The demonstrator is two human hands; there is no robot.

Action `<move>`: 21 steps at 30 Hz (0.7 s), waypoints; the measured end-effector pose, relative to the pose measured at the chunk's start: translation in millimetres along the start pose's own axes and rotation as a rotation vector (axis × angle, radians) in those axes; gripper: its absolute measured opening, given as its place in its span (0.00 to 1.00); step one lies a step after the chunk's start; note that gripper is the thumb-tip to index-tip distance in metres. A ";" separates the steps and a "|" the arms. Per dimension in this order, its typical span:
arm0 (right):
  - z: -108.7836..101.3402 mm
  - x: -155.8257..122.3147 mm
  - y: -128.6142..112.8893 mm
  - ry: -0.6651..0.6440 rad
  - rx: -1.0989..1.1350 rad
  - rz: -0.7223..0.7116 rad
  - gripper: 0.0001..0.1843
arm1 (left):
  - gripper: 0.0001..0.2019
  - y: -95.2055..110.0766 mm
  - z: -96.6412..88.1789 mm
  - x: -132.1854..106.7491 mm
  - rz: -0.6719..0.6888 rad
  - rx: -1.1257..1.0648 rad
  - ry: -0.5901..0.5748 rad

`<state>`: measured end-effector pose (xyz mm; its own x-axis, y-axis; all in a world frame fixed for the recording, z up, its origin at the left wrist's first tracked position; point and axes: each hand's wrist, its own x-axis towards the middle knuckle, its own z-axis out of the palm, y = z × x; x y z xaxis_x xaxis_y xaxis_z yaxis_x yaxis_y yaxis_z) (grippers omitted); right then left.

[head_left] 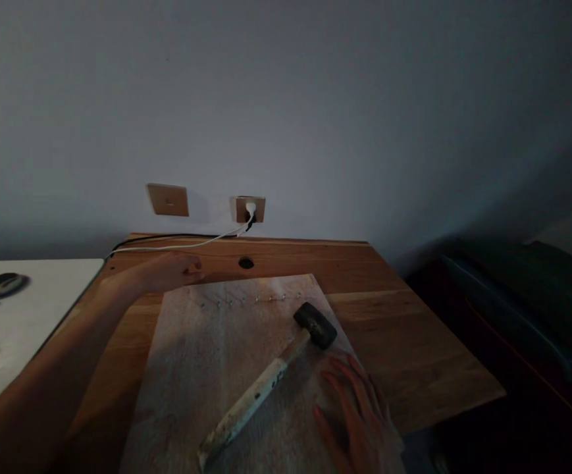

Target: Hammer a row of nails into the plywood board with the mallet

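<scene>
A wooden board [191, 355] lies on the wooden table, with a row of several small nails [257, 299] standing along its far edge. Across the board rests a hammer [251, 398], its dark head at the upper right and its worn, pale handle running toward me. My left hand [170, 271] is just past the board's far left corner, fingers curled together; whatever they hold, if anything, is too small to make out. My right hand [357, 415] lies with fingers spread on the board's right side, beside the hammer head and apart from it.
The wooden table [414, 336] meets a grey wall with a socket [259, 209] and a white plug. White and black cables [182, 247] run along the back edge. A white surface [63, 289] with a dark round object [2, 285] adjoins at left.
</scene>
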<state>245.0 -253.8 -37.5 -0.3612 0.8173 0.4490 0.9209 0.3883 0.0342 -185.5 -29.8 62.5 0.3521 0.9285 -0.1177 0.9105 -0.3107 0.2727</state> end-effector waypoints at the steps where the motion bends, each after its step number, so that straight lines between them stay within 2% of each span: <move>1: -1.0 0.1 -0.4 -0.004 -0.001 -0.002 0.25 | 0.13 4.1 1.1 -0.3 0.027 -0.013 -0.018; 4: -4.1 -0.2 -1.4 -0.008 0.017 -0.001 0.24 | 0.13 23.6 0.5 -2.7 0.080 -0.059 -0.093; 7: -4.6 -3.5 -1.8 -0.016 0.054 0.013 0.24 | 0.11 33.4 -10.5 -11.0 0.108 -0.108 -0.125; 9: -3.0 -7.5 -1.5 -0.034 0.084 0.028 0.26 | 0.11 25.3 -25.1 -21.6 0.031 -0.051 -0.066; 11: -0.9 -11.3 -0.8 -0.055 0.119 0.045 0.27 | 0.12 7.3 -44.1 -35.8 -0.115 0.080 0.088; 12: -0.5 -12.4 -0.2 -0.056 0.139 0.052 0.28 | 0.12 -3.0 -54.1 -43.5 -0.166 0.129 0.129; 14: -2.2 -11.0 1.9 -0.024 0.197 0.093 0.25 | 0.16 -20.6 -71.3 -57.3 -0.254 0.211 0.185; 16: -8.8 -2.7 6.3 0.049 0.267 0.174 0.19 | 0.20 -27.5 -80.6 -65.3 -0.314 0.259 0.213; 18: -19.9 13.8 13.5 0.110 0.325 0.259 0.15 | 0.18 -20.4 -78.8 -64.8 -0.279 0.226 0.176; 21: -38.4 51.7 26.2 0.145 0.366 0.339 0.14 | 0.09 11.0 -59.2 -51.8 -0.048 0.059 0.041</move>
<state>256.1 -217.7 20.9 -0.0041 0.8657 0.5006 0.8619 0.2569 -0.4372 -206.6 -69.3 128.1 0.3000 0.9497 -0.0900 0.9376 -0.2762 0.2112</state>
